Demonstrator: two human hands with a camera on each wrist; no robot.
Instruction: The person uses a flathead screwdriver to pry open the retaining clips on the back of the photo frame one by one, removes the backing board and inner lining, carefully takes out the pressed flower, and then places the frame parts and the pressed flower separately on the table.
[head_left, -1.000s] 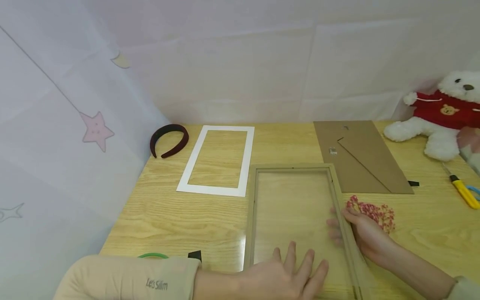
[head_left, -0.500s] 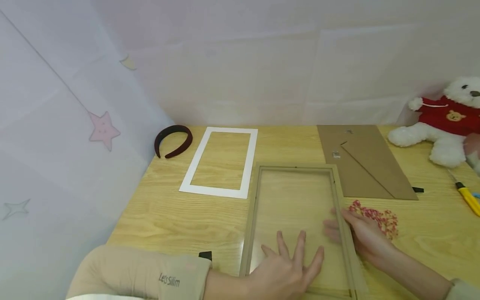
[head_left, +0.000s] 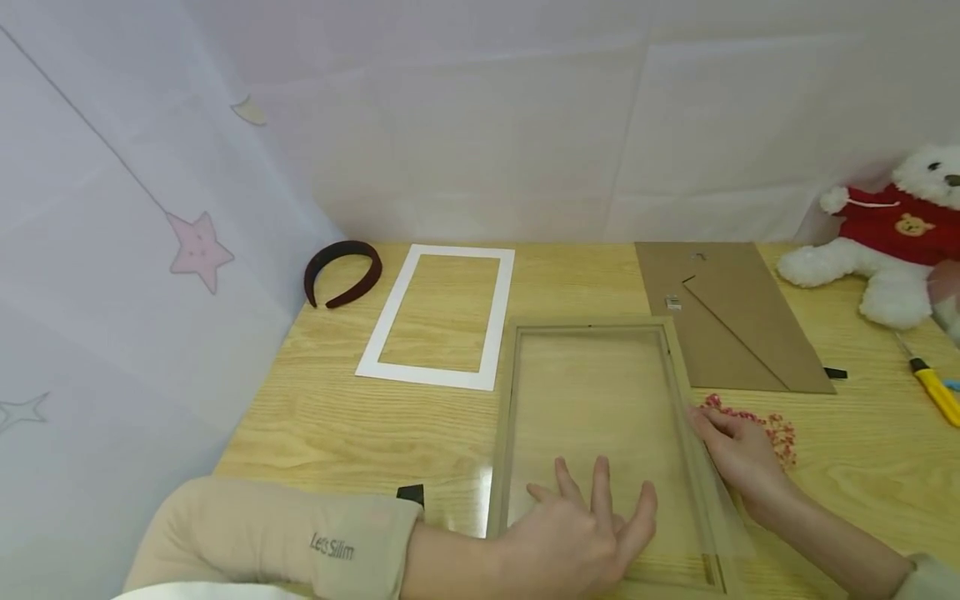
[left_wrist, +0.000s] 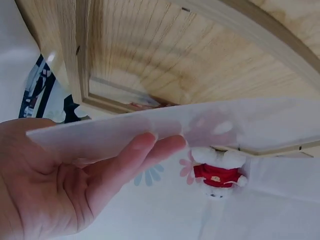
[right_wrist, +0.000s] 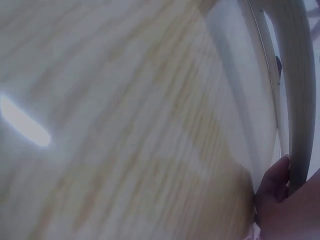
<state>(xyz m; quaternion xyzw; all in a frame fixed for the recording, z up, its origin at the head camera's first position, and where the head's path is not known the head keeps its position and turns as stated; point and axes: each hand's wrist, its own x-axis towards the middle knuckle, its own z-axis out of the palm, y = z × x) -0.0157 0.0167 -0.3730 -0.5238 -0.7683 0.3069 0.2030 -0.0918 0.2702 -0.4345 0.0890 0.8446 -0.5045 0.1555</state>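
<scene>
A pale wooden picture frame (head_left: pixel 504 433) lies on the table below a clear sheet (left_wrist: pixel 95 140). That sheet sits tilted over the frame, and its right side sticks out past the frame's right rail in the head view. My left hand (head_left: pixel 562 542) is over the frame's lower part with fingers spread; in the left wrist view its fingers lie against the sheet's edge. On the right, my right hand (head_left: pixel 750 467) pinches the sheet's edge beside the frame's rail. Pink dried flowers (head_left: pixel 780 437) lie just behind that hand, partly hidden.
A white mat border (head_left: pixel 427 377) and a dark headband (head_left: pixel 345 250) lie at the back left. The brown backing board (head_left: pixel 735 325) is at the back right. A plush bear (head_left: pixel 885 233) and a yellow screwdriver (head_left: pixel 937 392) are at far right.
My right hand's fingers, earlier seen through the sheet, have drawn out to the right of the frame. My left hand has shifted up a little with its fingers spread.
</scene>
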